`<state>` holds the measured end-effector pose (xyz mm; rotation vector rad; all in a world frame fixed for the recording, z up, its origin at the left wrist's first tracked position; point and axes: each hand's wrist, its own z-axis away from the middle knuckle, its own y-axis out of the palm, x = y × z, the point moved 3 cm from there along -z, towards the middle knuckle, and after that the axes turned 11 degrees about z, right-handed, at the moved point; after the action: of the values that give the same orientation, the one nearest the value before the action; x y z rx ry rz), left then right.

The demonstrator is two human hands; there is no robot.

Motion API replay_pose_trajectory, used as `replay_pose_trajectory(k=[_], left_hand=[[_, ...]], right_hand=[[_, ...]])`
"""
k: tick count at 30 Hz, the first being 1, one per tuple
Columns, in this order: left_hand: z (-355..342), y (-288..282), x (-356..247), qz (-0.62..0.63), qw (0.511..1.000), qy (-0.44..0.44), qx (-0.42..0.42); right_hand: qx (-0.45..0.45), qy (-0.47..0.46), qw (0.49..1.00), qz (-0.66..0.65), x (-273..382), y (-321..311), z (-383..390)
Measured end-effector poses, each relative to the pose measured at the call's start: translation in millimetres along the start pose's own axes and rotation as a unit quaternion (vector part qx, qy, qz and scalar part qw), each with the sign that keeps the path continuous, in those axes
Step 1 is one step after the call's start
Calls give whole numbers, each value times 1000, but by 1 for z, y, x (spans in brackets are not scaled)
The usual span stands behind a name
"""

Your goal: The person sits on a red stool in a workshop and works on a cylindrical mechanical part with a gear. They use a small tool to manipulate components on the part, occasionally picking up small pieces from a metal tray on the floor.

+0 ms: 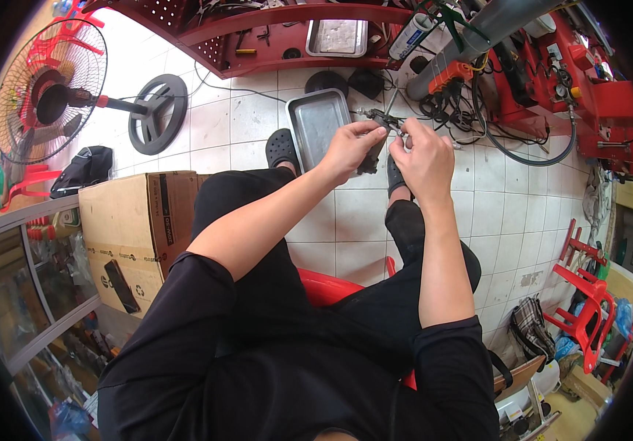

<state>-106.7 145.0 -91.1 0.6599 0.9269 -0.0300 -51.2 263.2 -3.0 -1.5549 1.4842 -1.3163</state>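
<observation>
Over the floor between my knees, I hold up a dark metal mechanical part (370,159) with thin arms or fittings at its top; its exact kind is not clear. My left hand (352,151) is closed on it, thumb and fingers pinching its left side. My right hand (427,158) is at the part's right side, its fingers curled and pinched together. Whether those fingertips grip the part itself or something small on it is hidden. Just left of the part, a shallow grey metal tray (316,121) lies on the tiles.
A red tool cart (287,37) stands ahead, with another metal tray (337,37) on its shelf. Red machinery (596,95) and hoses are at right. A fan (52,103), a cardboard box (122,235) with a phone (122,285), and a glass cabinet (22,279) are at left.
</observation>
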Motion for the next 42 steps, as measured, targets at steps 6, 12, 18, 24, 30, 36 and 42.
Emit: replay_pose_trajectory(k=[6, 12, 18, 24, 30, 36, 42], left_hand=[[0, 0, 0, -4, 1000, 4, 2], [0, 1, -1, -16, 1000, 21, 10], [2, 4, -1, -22, 999, 15, 19], [1, 4, -2, -30, 999, 20, 1], [0, 3, -1, 0, 1000, 7, 14], [-4, -2, 2, 40, 999, 13, 23], [1, 3, 0, 25, 999, -7, 25]], right_hand=[[18, 6, 1000, -5, 1, 0, 0], [25, 26, 999, -8, 1, 0, 1], [23, 42, 998, 35, -2, 4, 1], [58, 76, 995, 32, -2, 3, 1], [56, 86, 995, -20, -2, 1, 1], [27, 89, 994, -56, 8, -17, -3], [2, -24, 997, -68, 0, 3, 0]])
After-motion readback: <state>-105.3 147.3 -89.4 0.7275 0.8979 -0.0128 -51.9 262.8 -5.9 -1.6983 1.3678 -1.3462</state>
